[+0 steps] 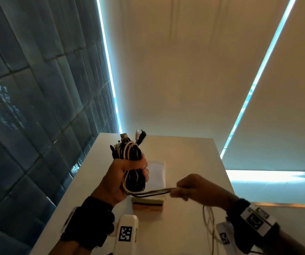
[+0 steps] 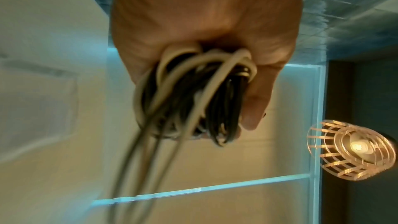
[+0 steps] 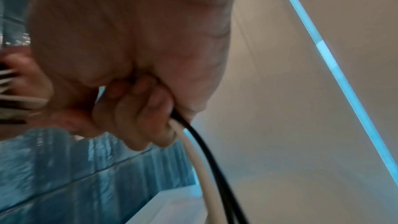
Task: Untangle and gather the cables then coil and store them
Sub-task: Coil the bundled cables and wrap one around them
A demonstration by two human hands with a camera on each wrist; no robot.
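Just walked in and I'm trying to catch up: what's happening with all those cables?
A person is coiling a bunch of cables above a white table. The left hand grips an upright bundle of black and white cables, with plugs sticking out at the top. The right hand pinches the loose black and white strands running out from the bundle's bottom, pulled fairly taut. A small box sits on the table beneath the hands.

One coiled bundle of cables (black and cream strands, too tangled to count), two hands, one table, one small box.
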